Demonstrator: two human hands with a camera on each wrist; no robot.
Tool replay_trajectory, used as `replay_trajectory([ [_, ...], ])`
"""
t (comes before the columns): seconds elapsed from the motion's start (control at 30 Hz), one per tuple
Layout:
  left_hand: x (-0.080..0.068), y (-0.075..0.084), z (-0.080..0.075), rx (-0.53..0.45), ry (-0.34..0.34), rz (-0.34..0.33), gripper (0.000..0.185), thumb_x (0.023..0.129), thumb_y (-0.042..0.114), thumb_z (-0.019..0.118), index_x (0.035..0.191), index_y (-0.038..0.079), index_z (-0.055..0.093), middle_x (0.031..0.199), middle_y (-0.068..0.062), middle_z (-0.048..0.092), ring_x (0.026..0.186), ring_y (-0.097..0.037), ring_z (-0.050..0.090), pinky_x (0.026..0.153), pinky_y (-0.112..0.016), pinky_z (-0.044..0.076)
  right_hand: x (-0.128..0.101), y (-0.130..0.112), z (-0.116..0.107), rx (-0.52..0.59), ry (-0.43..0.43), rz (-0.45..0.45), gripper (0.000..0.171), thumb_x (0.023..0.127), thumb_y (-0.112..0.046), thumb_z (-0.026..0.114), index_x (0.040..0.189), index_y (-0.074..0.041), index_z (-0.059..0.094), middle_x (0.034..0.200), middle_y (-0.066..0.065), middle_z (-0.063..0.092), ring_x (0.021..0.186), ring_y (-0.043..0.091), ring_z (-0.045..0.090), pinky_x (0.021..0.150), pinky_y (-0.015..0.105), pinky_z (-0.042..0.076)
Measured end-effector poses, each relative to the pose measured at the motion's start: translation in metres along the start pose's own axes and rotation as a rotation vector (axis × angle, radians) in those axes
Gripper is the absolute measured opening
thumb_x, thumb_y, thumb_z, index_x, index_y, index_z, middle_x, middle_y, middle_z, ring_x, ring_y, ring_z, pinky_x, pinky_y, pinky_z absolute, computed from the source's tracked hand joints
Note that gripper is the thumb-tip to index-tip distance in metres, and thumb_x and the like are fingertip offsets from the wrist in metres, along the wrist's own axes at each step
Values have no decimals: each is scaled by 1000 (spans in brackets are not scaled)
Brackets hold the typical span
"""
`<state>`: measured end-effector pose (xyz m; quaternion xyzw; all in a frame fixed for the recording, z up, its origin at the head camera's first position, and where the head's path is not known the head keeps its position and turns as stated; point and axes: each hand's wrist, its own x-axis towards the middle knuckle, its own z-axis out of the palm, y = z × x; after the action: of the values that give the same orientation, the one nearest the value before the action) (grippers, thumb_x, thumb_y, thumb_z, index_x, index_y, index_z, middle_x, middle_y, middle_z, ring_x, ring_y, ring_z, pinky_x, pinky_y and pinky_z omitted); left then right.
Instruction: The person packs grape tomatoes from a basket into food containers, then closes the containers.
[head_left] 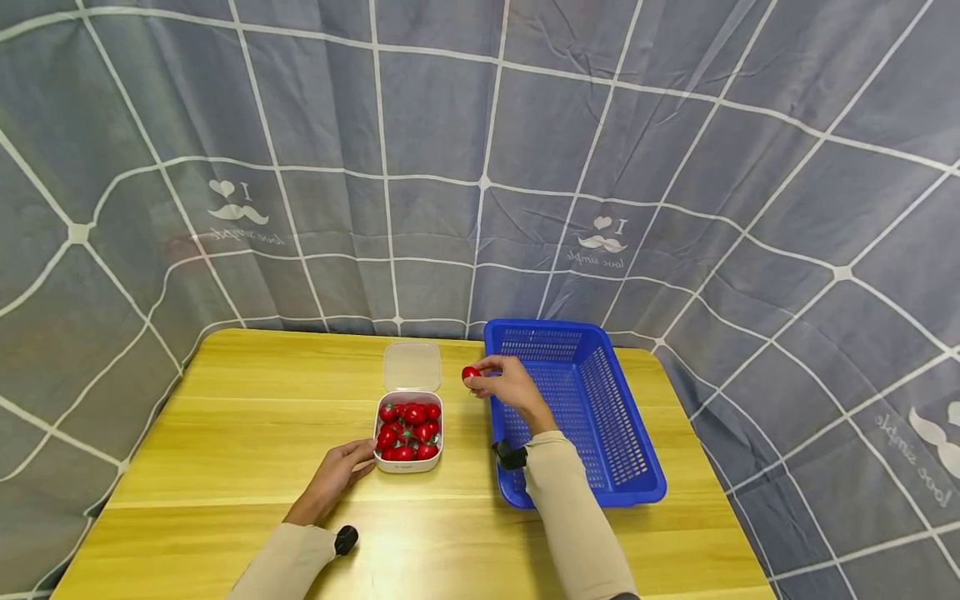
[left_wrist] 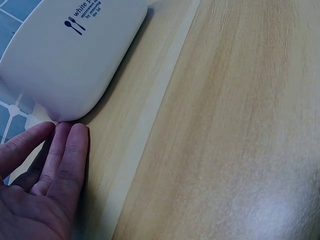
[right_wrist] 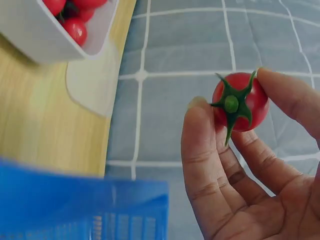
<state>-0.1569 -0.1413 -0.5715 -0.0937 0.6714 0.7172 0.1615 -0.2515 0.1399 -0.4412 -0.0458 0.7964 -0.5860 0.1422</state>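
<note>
right hand (head_left: 506, 385): pinches a tomato (head_left: 469, 372) in its fingertips, above the table (head_left: 225, 433) by the basket's (head_left: 600, 417) left rim | left hand (head_left: 337, 473): straight fingers touch the white box (head_left: 408, 463) of tomatoes, mid-table

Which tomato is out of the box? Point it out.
The tomato pinched in the right hand, beside the blue basket. All the other tomatoes lie in the white box.

wood table (head_left: 225, 433) | grey grid curtain (head_left: 480, 167) behind — mustache prints
</note>
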Motion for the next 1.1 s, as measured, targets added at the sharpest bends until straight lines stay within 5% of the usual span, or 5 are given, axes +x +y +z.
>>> replay_trajectory([
  [0.27,-1,0,0,-6,-7,3,58,101,28,51,136,-17,39,143,-32,38,130,-38,42,103,-34,47,-8,-13,23,2,-104,-24,30,85,1,70,109,15,60,93,20,62,82,43,66,72,38,62],
  [0.43,0,0,-1,-9,-5,1,58,101,28,52,136,-17,40,142,-32,39,129,-37,43,102,-33,48,-5,-3,42,35,-113,-30,26,82,1,72,104,12,62,88,14,61,79,38,68,68,34,62],
  [0.7,-1,0,-2,-3,0,0,60,101,29,52,136,-18,39,142,-32,38,129,-38,44,101,-33,49,-10,1,69,42,-139,-12,25,80,2,73,101,10,63,81,7,57,67,18,65,76,48,60],
  [0.93,0,0,-2,-1,-3,6,59,101,29,52,135,-18,40,141,-32,40,128,-37,45,102,-34,48,-12,12,86,20,-116,-10,23,80,0,75,99,9,66,80,7,61,69,31,68,68,44,62],
  [1.1,0,-1,-2,-3,-3,-5,57,100,27,53,134,-17,42,140,-30,42,128,-36,46,101,-33,49,-12,24,99,-30,-87,-9,20,79,-1,76,95,6,68,78,5,62,61,24,66,58,34,62],
])
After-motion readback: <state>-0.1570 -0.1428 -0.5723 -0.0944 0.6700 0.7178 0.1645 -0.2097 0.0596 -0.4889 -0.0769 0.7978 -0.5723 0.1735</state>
